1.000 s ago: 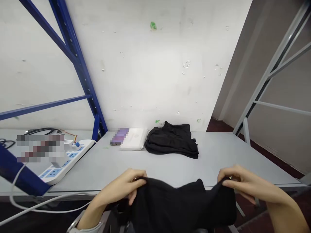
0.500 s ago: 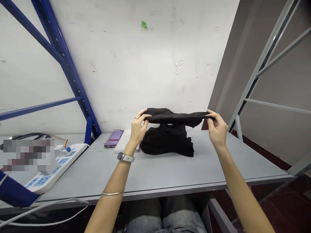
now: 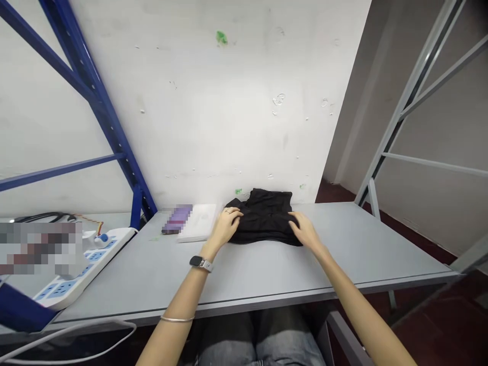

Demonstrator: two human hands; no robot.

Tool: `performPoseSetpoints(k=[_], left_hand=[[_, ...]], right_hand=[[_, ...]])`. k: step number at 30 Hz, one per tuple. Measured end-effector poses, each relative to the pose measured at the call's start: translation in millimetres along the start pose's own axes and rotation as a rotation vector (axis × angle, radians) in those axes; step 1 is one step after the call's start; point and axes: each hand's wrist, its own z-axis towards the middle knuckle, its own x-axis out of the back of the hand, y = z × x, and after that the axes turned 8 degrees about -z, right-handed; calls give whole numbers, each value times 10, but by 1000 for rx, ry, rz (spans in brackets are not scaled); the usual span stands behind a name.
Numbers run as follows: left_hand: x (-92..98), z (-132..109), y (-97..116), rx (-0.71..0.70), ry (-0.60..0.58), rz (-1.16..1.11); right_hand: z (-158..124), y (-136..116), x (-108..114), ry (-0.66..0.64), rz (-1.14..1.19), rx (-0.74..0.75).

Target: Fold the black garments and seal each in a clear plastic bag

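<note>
A pile of folded black garments [image 3: 265, 216] lies at the back of the grey table [image 3: 244, 274], near the wall. My left hand [image 3: 225, 227] rests on the pile's left edge with its fingers laid over the cloth. My right hand [image 3: 305, 231] lies on the pile's right front corner, fingers stretched out flat. Neither hand grips anything. A watch and a thin bangle are on my left arm.
A white flat box [image 3: 198, 229] and a blurred purple thing [image 3: 176, 219] lie left of the pile. A white power strip [image 3: 82, 264] with cables sits at the far left under a blue rack upright [image 3: 114, 137]. A grey rack frame [image 3: 400, 117] stands at right.
One second ago both hands held a black garment at my lap. They lifted it over the table, set it on the pile, and now lie flat on it.
</note>
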Motion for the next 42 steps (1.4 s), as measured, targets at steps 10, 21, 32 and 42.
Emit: performPoseSetpoints(k=[10,21,32,42], left_hand=[[-366,-124,32,109,-247,157],[-238,-509,375,37,-69,128],[-646,-461,42,225,-295,87],[-676,-231,-141,238,-280,77]], right_hand=[[19,-243,-371,-364,-170,107],[-88,-494,35,-229,-179,156],[146,-444,-683,-454,-180,123],[399,-194,-763,-362,-248,146]])
